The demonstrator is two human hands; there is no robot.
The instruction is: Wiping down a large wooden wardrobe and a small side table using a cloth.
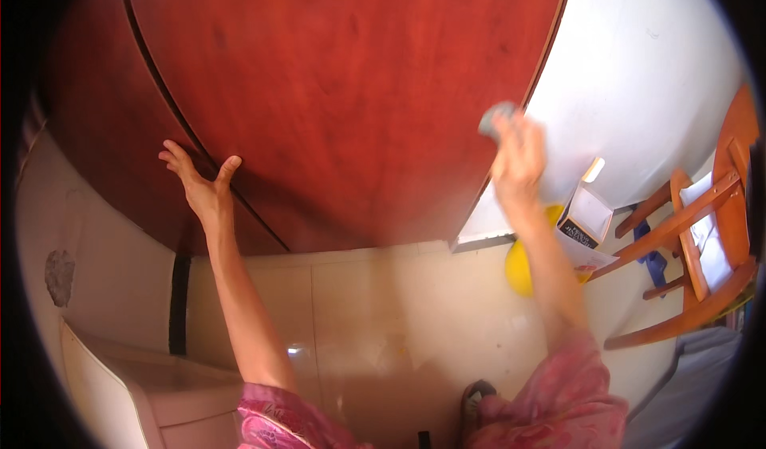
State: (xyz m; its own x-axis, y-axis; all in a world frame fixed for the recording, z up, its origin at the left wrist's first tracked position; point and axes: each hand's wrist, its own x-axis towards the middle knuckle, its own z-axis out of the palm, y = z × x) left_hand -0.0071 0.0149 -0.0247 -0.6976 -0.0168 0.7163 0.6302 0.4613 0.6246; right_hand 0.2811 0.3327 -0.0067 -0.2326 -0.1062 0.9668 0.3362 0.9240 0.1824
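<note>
A tall reddish-brown wooden door panel (359, 102) fills the upper middle of the view, with a dark vertical gap on its left side. My left hand (203, 177) is spread at that gap, its thumb and fingers apart, holding nothing. At the panel's right edge, my right hand (519, 150) is blurred and grips a small grey-green cloth or pad (498, 120) between its fingers. The pad is at the panel's surface; whether it touches cannot be told.
Right of the panel is a white wall (628, 78). An open cardboard box (589, 216) sits over a yellow container (519, 269), beside a wooden chair (688, 210) with blue footwear (656, 268) beneath. A pinkish piece of furniture (191, 410) stands at lower left on the tiled floor (359, 311).
</note>
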